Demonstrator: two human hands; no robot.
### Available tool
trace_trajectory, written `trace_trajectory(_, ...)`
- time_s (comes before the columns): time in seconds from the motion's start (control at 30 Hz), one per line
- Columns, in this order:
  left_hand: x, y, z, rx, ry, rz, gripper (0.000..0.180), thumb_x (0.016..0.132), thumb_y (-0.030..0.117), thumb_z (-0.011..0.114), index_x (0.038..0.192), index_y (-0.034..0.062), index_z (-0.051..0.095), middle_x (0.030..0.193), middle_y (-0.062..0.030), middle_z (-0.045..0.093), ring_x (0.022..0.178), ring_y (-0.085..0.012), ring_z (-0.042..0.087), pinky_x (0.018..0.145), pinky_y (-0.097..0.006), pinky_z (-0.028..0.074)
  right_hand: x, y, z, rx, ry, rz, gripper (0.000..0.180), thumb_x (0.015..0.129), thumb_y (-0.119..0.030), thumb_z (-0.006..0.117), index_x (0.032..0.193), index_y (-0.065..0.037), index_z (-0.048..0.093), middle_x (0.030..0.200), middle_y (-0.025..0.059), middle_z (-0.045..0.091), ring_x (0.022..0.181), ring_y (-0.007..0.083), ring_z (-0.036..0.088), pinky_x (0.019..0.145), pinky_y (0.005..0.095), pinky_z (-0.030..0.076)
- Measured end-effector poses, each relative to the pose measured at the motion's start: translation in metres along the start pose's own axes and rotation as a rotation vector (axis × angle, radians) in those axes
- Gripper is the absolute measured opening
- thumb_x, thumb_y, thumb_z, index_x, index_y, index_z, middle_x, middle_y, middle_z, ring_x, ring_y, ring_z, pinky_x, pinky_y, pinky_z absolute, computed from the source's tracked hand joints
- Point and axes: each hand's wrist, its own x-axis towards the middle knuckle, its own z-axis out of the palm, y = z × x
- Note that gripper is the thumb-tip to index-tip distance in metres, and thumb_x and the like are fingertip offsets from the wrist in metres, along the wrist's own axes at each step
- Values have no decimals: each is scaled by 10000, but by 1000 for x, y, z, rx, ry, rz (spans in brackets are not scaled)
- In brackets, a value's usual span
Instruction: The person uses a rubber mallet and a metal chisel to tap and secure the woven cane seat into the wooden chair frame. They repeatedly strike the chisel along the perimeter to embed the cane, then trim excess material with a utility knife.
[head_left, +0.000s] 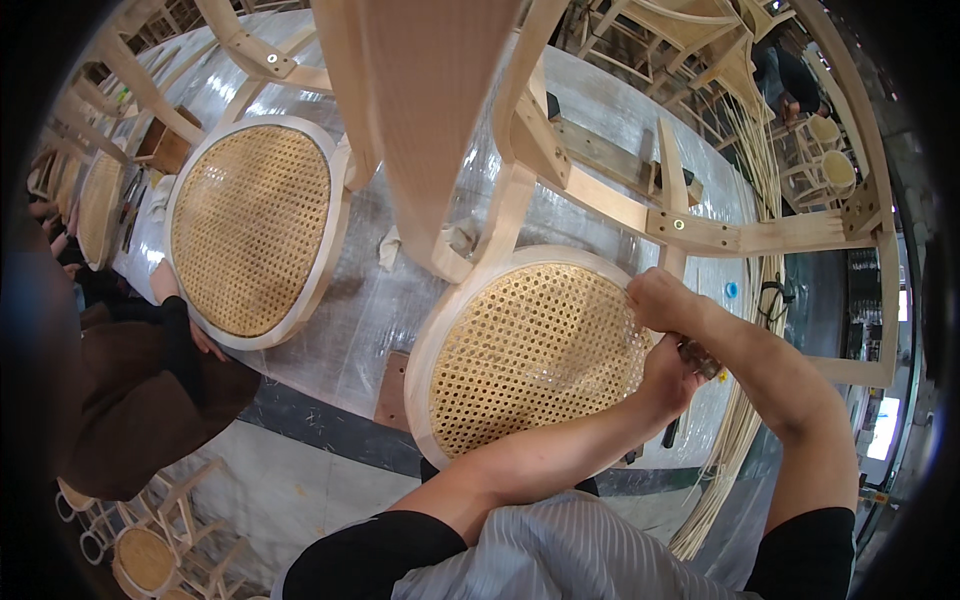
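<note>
In front of me lies a wooden chair frame with a round seat of woven cane (540, 350), set in a pale wood rim. My right hand (660, 300) is closed at the upper right edge of the cane; whatever its fingers grip is hidden. Just below it, my left hand (675, 378) reaches across the seat to the right rim. Its fingers are wrapped round a tool with a brownish, shiny handle (700, 358), whose working end I cannot make out. The two wrists nearly touch.
Left of my seat stands another cane-seated chair (255, 230), with a co-worker's hand (207, 342) at its rim. Long cane strips (745, 420) hang over the table's right end. Chair legs and a wide wooden backrest (430, 110) rise over the plastic-covered table (350, 330). A blue ring (731, 290) lies at right.
</note>
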Motion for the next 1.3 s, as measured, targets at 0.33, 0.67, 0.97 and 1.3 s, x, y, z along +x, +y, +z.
trace_trajectory(0.33,21,-7,6,196,-88,341,273,1136,271,490,1174,44,638,1060,-122,716,888,-256,721,727,-468,619,12,-5,-10,19,73,-52,161,820,-97,693,794,36,779,856,287,753,850,463,758,838,516,618)
trace_trajectory(0.67,-21,164,37,2481,168,1157,282,1014,311,659,1078,74,798,1053,-169,792,1035,-414,734,911,-543,569,-11,-4,-8,125,51,15,158,846,-88,703,876,35,798,912,291,768,937,440,776,856,485,630)
trace_trajectory(0.97,91,227,64,2695,-40,-553,617,945,566,787,1367,116,766,1405,-154,737,1221,-289,690,1042,-435,530,-14,1,-4,153,-46,43,202,863,-37,691,1021,39,790,982,288,778,968,429,782,883,493,636)
trace_trajectory(1.3,117,232,42,2465,113,-825,624,964,527,804,1392,77,737,1482,-186,679,1305,-320,632,1079,-480,503,-24,4,2,198,69,185,211,852,-63,713,1035,29,763,965,246,783,951,402,778,854,488,622)
